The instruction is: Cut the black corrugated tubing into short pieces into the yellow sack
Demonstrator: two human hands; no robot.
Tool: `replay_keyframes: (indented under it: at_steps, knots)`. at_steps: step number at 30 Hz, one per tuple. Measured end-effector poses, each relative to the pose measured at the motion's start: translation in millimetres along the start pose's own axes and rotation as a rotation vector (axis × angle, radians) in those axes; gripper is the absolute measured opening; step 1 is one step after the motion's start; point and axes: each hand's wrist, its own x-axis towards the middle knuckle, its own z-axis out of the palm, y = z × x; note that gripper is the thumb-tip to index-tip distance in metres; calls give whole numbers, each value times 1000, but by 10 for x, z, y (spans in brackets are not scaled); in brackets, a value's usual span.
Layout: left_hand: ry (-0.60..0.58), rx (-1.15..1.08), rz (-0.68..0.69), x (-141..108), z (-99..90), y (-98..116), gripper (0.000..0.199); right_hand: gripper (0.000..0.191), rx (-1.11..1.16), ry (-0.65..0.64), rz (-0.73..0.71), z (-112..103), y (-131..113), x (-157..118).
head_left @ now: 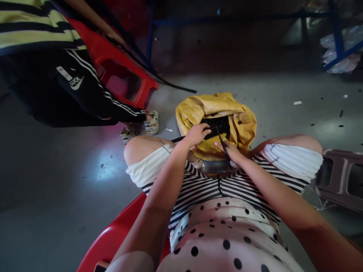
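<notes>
My left hand (198, 133) is closed on a thin black strip (178, 139), which trails out to the left over my knee. In my right hand (233, 152) is a pair of dark scissors (222, 141), blades pointing away from me towards the strip's end near my left fingertips. Whether the blades touch the strip I cannot tell. Both hands are over the mouth of a yellow woven sack (188, 110) with its rim rolled down, standing on the floor between my legs. Many small black pieces (224, 124) lie inside it.
Another person in black trousers (93, 102) is at the left by a red stool (147, 85); a long black strip (176, 86) hangs from that side. A grey-brown stool (338, 172) stands at right. Blue frame bars (241, 16) and plastic bags (344, 62) are farther back. Scraps dot the floor.
</notes>
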Motion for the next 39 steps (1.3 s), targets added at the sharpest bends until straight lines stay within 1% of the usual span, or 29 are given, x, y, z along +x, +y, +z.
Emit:
replay_keyframes:
  at_steps: [3,7,11,13,19,21,27,32,39]
  knots:
    - [-34,-5,-1,-12,25,33,30,58,115,-23,43,5,-28,16]
    - [-48,-17,-10,-13,44,72,28,55,158,-21,50,7,-75,11]
    - [-24,-44,-14,-5,51,77,28,54,163,-12,26,27,-66,23]
    - [-23,-47,-4,-1,55,68,28,55,159,6,13,49,-49,35]
    - [-71,-2,11,31,86,11,31,65,200,63,-10,141,17,87]
    - [-94,34,-16,51,102,-35,32,69,203,75,1,164,63,124]
    - [-189,225,-173,97,147,-199,34,71,205,73,81,187,235,286]
    - [-252,262,-216,100,163,-242,36,72,159,44,93,233,307,357]
    - [-246,273,-224,97,174,-270,36,71,65,66,77,239,307,351]
